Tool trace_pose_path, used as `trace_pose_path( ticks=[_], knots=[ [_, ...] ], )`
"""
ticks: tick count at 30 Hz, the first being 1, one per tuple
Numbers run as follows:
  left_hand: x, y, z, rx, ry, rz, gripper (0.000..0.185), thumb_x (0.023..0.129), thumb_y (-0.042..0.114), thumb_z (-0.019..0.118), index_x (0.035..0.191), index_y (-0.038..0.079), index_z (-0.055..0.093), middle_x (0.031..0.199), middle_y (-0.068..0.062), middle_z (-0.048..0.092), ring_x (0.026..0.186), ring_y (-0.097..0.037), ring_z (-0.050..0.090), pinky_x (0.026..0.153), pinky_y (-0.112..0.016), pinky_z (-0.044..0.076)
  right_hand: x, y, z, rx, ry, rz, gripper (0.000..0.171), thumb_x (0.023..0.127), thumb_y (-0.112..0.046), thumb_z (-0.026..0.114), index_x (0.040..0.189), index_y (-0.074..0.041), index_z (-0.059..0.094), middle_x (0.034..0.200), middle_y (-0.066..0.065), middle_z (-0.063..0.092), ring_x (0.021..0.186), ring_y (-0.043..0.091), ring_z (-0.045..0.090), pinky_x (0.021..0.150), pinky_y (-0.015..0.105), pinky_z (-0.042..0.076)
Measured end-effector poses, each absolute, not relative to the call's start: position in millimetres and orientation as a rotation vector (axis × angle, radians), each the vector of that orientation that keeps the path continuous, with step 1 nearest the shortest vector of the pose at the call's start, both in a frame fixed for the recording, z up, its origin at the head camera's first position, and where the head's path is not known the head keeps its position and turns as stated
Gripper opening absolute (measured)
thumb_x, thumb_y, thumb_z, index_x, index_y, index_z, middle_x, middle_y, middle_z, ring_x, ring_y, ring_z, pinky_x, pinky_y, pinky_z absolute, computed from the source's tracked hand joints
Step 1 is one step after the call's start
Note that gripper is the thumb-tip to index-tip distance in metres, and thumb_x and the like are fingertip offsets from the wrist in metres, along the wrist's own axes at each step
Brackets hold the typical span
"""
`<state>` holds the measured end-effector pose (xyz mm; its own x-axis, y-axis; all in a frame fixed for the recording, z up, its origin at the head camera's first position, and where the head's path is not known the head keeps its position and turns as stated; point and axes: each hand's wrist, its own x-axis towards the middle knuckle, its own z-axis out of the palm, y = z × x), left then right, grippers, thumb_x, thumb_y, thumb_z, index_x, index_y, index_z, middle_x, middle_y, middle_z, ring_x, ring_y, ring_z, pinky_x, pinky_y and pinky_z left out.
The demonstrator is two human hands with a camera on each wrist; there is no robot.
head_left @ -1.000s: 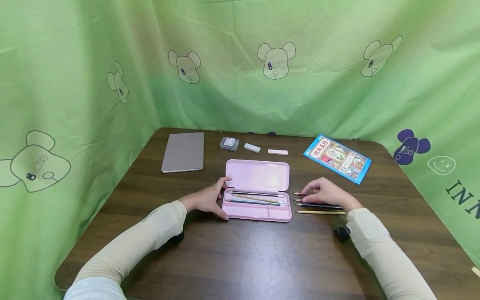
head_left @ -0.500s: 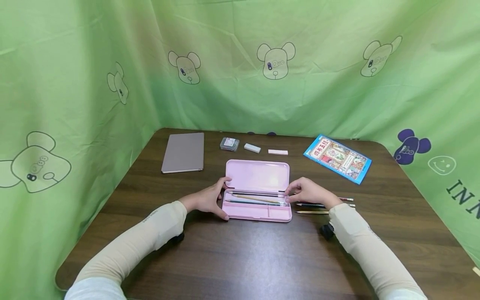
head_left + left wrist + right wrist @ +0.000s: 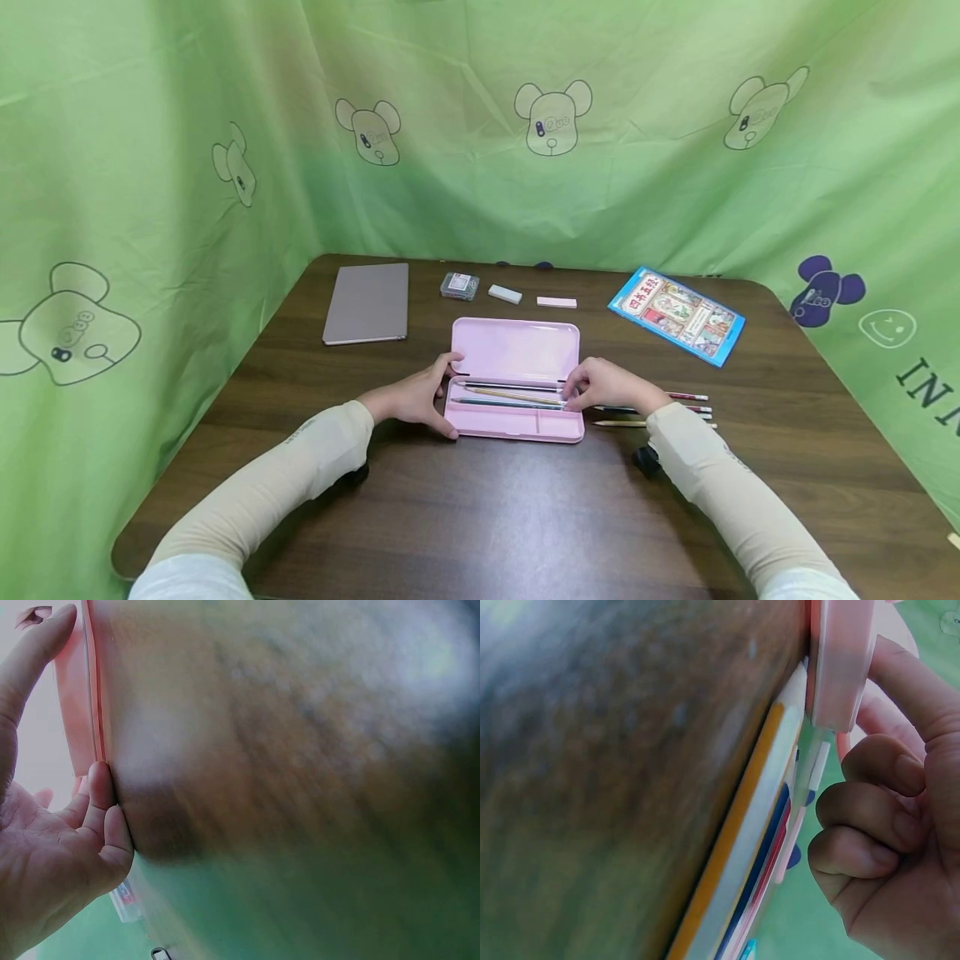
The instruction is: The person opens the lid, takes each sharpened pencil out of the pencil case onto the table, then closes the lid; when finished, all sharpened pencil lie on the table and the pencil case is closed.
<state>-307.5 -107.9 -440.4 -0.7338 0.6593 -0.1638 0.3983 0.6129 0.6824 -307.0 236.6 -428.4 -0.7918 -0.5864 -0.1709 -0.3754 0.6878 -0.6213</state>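
A pink pencil case (image 3: 491,423) lies with its lid (image 3: 515,347) raised at the table's middle. My left hand (image 3: 412,400) holds its left end, thumb at the front corner and fingers at the back. Several pencils (image 3: 510,395) lie in the long compartment. At the right end, my right hand (image 3: 611,387) reaches in over the pencils' ends, index finger extended and the other fingers curled in the right wrist view. I cannot tell whether it pinches a pencil. Several loose pencils (image 3: 686,408) lie under the right wrist, a yellow pencil (image 3: 735,825) nearest.
Behind the case stand a small clear box (image 3: 459,286), a white eraser (image 3: 505,294) and a pinkish-white bar (image 3: 557,302). A grey notebook (image 3: 367,304) lies back left, a blue-edged picture book (image 3: 677,315) back right. A green curtain (image 3: 480,200) encloses the table.
My right hand has moved left from the loose pencils on the table into the right end of the case. The left hand stays on the case.
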Motion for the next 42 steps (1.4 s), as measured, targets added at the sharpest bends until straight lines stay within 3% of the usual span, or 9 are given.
trace_pose_path(
  ticks=[9,23,35,42],
  knots=[
    [-307.5,-107.4,-440.5,0.841,2.438,0.889,0.112,0.062,0.034,0.086,0.142,0.017,0.009,0.131,-0.01,0.035,0.102,-0.022,0.045,0.094,-0.037,0.037,-306.1,232.7,-429.5,-0.811,2.591,-0.748,0.011,0.075,-0.02,0.076,0.079,-0.011,0.071,0.061,-0.006,0.056,0.056,0.006,0.045,0.052,0.02,0.038],
    [-305.1,-106.8,-441.2,0.83,2.441,0.877,0.112,0.061,0.034,0.086,0.142,0.017,0.009,0.13,-0.009,0.036,0.1,-0.02,0.044,0.091,-0.035,0.037,-304.3,229.0,-431.1,-0.766,2.588,-0.741,0.012,0.075,-0.012,0.074,0.072,-0.011,0.063,0.055,-0.008,0.044,0.051,0.006,0.041,0.05,0.02,0.034],
    [-305.9,-107.8,-440.1,0.806,2.431,0.894,0.112,0.061,0.035,0.086,0.142,0.019,0.009,0.132,-0.009,0.034,0.103,-0.022,0.043,0.094,-0.037,0.037,-300.8,244.3,-421.5,-0.543,2.72,-0.926,0.013,0.074,-0.021,0.077,0.074,-0.011,0.069,0.05,-0.007,0.039,0.048,0.007,0.033,0.047,0.022,0.03],
    [-306.3,-108.3,-439.6,0.826,2.436,0.895,0.112,0.061,0.035,0.086,0.141,0.018,0.009,0.131,-0.01,0.035,0.102,-0.022,0.044,0.092,-0.036,0.037,-297.5,259.9,-423.0,-0.481,2.78,-0.949,0.014,0.073,-0.024,0.078,0.072,-0.013,0.071,0.048,-0.008,0.044,0.048,0.005,0.033,0.046,0.023,0.029]
  ],
)
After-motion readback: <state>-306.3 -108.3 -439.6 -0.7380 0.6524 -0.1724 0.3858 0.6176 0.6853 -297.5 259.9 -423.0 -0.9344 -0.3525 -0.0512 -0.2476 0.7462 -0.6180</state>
